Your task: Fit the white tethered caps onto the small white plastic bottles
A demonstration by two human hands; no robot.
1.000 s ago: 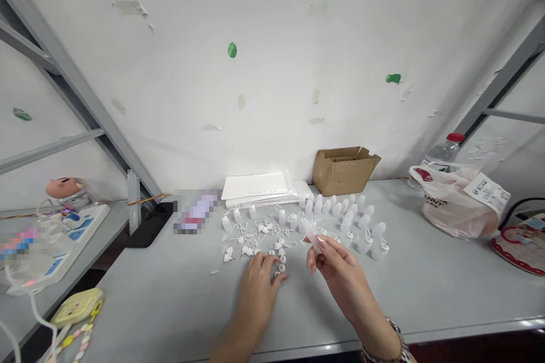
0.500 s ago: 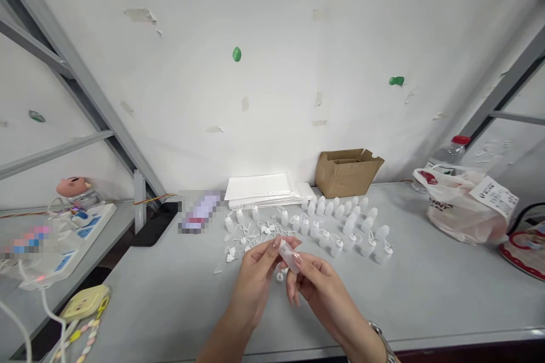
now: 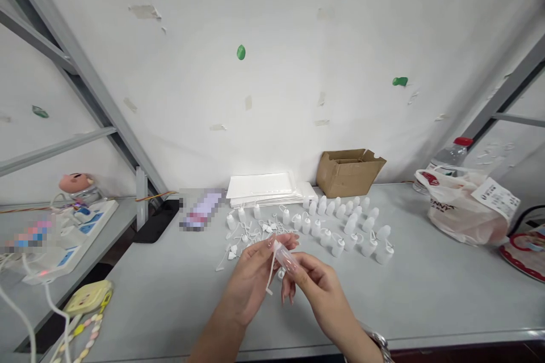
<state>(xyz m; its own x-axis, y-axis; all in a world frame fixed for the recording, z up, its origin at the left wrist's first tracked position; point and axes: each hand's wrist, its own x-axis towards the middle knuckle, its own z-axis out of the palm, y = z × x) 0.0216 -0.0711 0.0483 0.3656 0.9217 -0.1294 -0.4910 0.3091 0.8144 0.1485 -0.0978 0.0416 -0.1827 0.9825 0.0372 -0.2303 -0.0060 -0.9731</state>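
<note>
Tilted between both hands is a small translucent plastic bottle (image 3: 286, 257). My right hand (image 3: 319, 282) grips its body with thumb and fingers. At its upper left end, my left hand (image 3: 254, 272) pinches the white cap (image 3: 276, 245), partly hidden by the fingers. A thin white strap (image 3: 271, 277) dangles from the cap end. Just beyond the hands lies a loose heap of white caps with straps (image 3: 267, 228). Capped bottles (image 3: 338, 248) stand to the right, with several uncapped-looking bottles (image 3: 340, 211) behind them. Another white cap shows partly below the held bottle.
At the back stand a cardboard box (image 3: 349, 173) and a stack of white trays (image 3: 261, 188). A plastic bag (image 3: 457, 210) and a red-capped water bottle (image 3: 453, 153) are at right. A power strip (image 3: 80, 238) and a yellow case (image 3: 90, 296) lie at left.
The hands and bottle have shifted slightly left. A white strap now hangs down from the bottle's cap end, where none showed before. The view has moved a little.
</note>
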